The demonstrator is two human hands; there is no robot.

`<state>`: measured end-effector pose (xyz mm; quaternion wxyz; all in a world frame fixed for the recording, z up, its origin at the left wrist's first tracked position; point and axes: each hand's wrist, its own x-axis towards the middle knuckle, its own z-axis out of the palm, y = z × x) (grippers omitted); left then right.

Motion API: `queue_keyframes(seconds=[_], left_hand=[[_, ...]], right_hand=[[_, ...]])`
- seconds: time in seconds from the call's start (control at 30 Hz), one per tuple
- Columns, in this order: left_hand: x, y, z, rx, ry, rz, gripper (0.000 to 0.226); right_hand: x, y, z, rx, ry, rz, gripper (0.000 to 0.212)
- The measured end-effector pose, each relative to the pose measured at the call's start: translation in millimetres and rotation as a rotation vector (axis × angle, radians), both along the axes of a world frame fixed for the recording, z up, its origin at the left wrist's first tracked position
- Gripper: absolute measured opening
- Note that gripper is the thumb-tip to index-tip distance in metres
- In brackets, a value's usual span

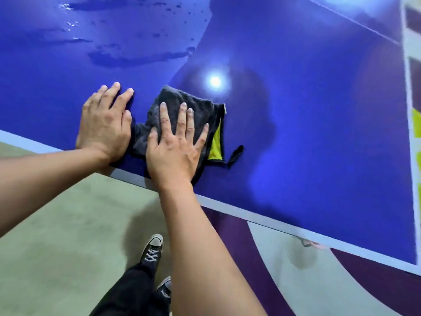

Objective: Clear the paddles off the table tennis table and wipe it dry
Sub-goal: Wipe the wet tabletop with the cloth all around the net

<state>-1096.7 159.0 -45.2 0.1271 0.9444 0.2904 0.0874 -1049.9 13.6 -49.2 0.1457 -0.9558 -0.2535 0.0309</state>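
1. Blue table tennis table (319, 110) with a white edge line (273, 224) fills the upper frame, running from 9 o'clock down to 4 o'clock.
2. Dark grey terry cloth (175, 96) lies flat on the table near its close edge, just left of frame centre. One corner is turned up at its 4 o'clock, showing a yellow-green underside (216, 144). A small black hanging loop (235, 153) trails from that corner.
3. Right hand (175, 147): palm down on the cloth, fingers straight and fanned apart, pressing it to the table.
4. Left hand (104, 124): at 9 o'clock of the cloth, palm down on the table, fingers straight and close together. Its thumb side meets the cloth's edge; whether it rests on the fabric cannot be told.
5. Dark water puddle (136, 57) sits at 11 o'clock of the cloth, well apart from it, with scattered droplets (173, 10) beyond toward 12 o'clock.
6. Round glare of a lamp (215, 81) on the tabletop at 1 o'clock of the cloth.
7. Below the table edge: grey-green floor (57, 213) and a black canvas sneaker with white laces (152, 249) at 6 o'clock.
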Motion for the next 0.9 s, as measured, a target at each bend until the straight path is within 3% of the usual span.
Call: queue_keyframes(seconds=[0.17,0.3,0.4,0.57,0.73,0.83,0.9], left_hand=[[-1.1,-0.2,-1.3,0.004,-0.005,-0.027,0.059],[-4.2,-6.7,2.5,0.066,-0.046,-0.052,0.055],[-14.2,-34.9,7.8,0.087,-0.056,-0.19,0.051],[-43.7,-111.3,9.0,0.037,-0.039,-0.467,0.053],[-26.0,-143.4,13.4,0.002,-0.109,-0.477,0.048],[-17.0,-147.1,5.6,0.046,-0.078,-0.464,0.05],[-15.5,-146.0,1.1,0.088,-0.045,-0.456,0.053]], right_hand=[[-16.6,-74.2,-1.9,0.056,-0.022,0.023,0.06],[10.7,-192.7,-3.6,0.002,-0.083,-0.217,0.059],[40.4,-264.2,0.8,-0.072,-0.04,-0.43,0.057],[41.0,-241.1,3.9,-0.06,-0.002,-0.627,0.06],[-17.1,-161.7,2.5,-0.047,-0.047,-0.185,0.061],[-0.7,-201.5,2.3,-0.011,-0.048,-0.027,0.059],[19.9,-251.4,0.0,-0.021,-0.079,-0.095,0.057]])
